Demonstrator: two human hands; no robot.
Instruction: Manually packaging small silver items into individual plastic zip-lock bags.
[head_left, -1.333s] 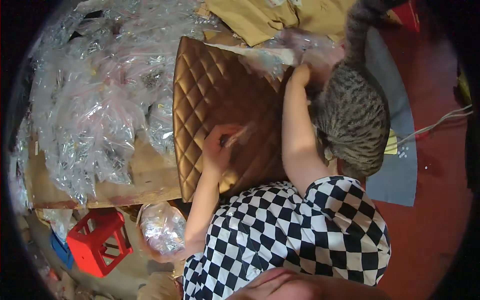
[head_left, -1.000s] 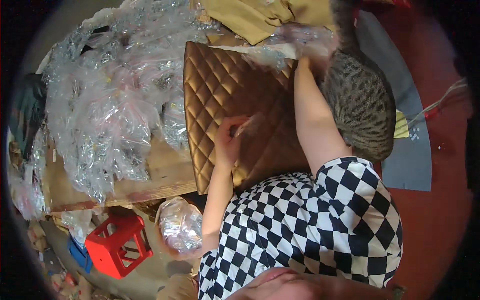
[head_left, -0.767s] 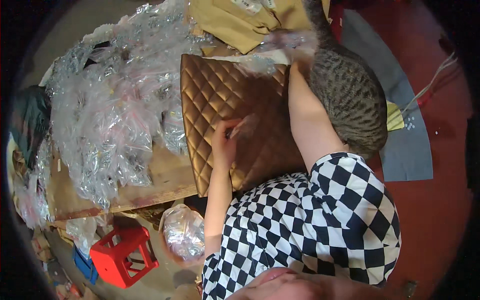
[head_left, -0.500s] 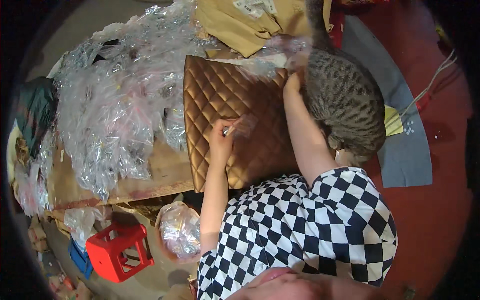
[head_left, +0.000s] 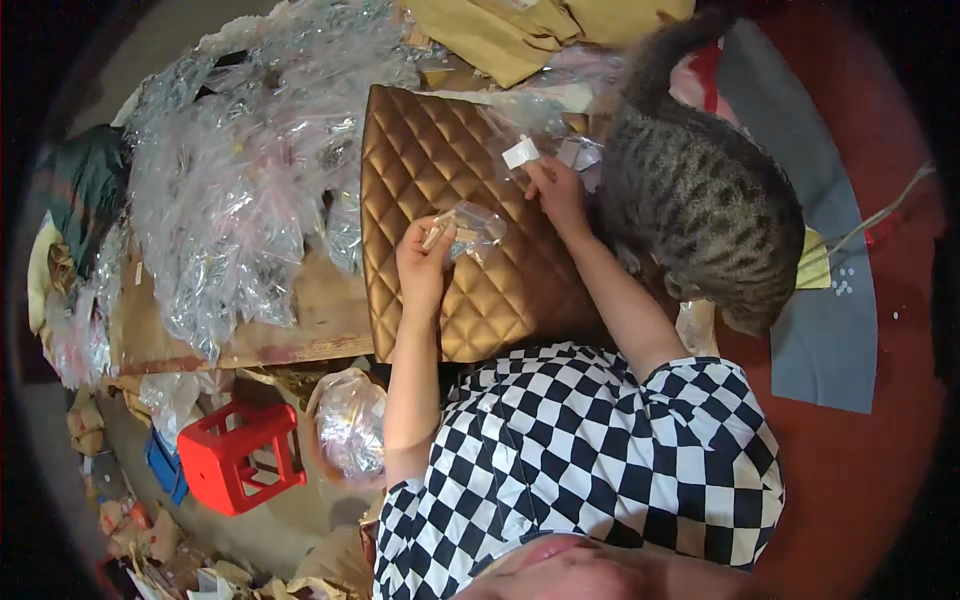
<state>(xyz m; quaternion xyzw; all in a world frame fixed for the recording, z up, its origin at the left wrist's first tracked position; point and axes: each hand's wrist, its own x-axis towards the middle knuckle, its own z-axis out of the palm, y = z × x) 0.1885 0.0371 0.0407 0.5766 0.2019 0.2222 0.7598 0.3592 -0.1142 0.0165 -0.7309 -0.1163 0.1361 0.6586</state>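
My left hand [head_left: 420, 265] is closed over the bronze quilted mat [head_left: 505, 310], its fingers pinching a small clear plastic bag [head_left: 484, 226]. Small tan pieces, like short wooden sticks, show at the fingertips and in the bag; I cannot tell which of them lie inside. Further right and farther away, my right hand [head_left: 560, 200] grips a small white card [head_left: 521, 152] by its lower edge, held above the mat. More clear plastic lies at the mat's far right corner, just past that hand.
A tabby cat [head_left: 705, 200] stands close against my right forearm. A large heap of clear packets [head_left: 235, 190] covers the wooden table [head_left: 340, 322] on the left. Brown paper [head_left: 500, 45] lies at the back. A red stool [head_left: 240, 460] and a packet-filled container [head_left: 348, 430] stand below.
My right hand has come back from the mat's far right corner and now shows a white card. The bag in my left hand now shows tan pieces. The cat has shifted slightly right.
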